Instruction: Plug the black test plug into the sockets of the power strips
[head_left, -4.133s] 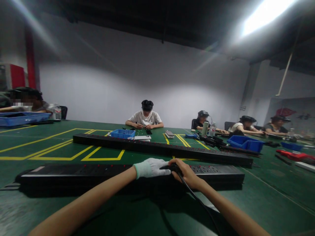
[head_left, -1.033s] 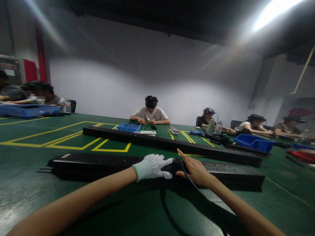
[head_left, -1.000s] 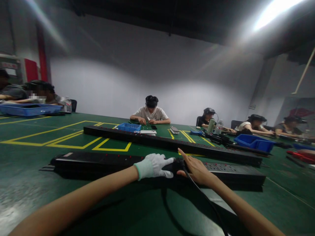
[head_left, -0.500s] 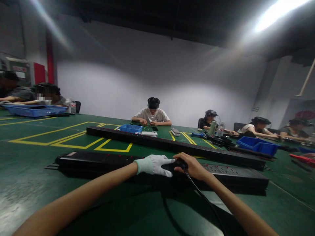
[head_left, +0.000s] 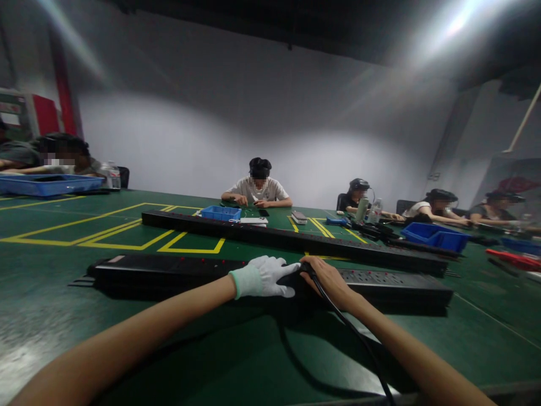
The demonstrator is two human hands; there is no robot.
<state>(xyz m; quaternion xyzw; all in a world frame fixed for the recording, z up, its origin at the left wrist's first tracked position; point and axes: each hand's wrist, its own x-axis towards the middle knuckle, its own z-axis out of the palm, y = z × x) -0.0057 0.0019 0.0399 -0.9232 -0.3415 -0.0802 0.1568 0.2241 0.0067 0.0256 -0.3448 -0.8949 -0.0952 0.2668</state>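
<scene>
A long black power strip [head_left: 169, 270] with a row of sockets lies across the green table [head_left: 51, 316] in front of me. My left hand [head_left: 266, 276], in a white glove, rests flat on top of the strip with its fingers stretched out. My bare right hand [head_left: 325, 277] is closed on a black plug [head_left: 305, 269] at the strip's top. The plug's black cable [head_left: 359, 344] runs back along my right forearm to the table's near edge.
A second, longer black strip [head_left: 296, 242] lies behind the first. Blue bins [head_left: 220, 213] [head_left: 435, 237], bottles and tools sit further back. Several other people sit at the far and left sides. Yellow lines [head_left: 127, 239] mark the table.
My right hand went from fingers raised over the plug a second ago to closed on it. The left hand stayed on the strip. The camera shifted slightly.
</scene>
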